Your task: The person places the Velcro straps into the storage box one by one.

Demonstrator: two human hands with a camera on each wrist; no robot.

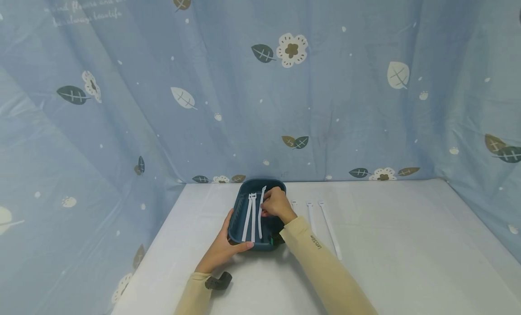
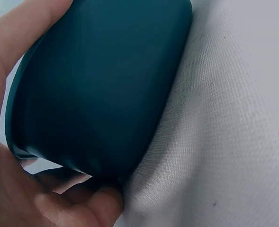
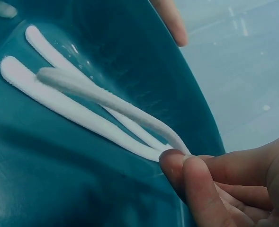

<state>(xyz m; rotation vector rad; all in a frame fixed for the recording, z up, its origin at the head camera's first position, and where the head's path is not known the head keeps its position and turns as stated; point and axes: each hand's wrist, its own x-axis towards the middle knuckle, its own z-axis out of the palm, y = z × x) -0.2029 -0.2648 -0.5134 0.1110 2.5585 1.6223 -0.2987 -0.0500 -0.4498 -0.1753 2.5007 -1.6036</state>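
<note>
A dark teal plastic basin (image 1: 262,247) stands on the table. My left hand (image 1: 223,249) grips its near left corner, thumb along the rim; in the left wrist view the fingers curl round the outer wall (image 2: 96,94). Inside the basin two white hook-and-loop cable ties (image 1: 247,220) lie side by side, slotted heads at the far end. Over the basin my right hand (image 1: 278,204) pinches a third white cable tie (image 3: 115,106) between thumb and fingertips near one end. The tie's free end extends over the two others in the right wrist view.
To the right of the basin, more white cable ties (image 1: 331,231) lie on the white tablecloth (image 1: 407,242), one partly behind the right hand. A blue curtain (image 1: 228,102) printed with leaves and flowers hangs along the back and left. Something dark shows by the basin's near right corner.
</note>
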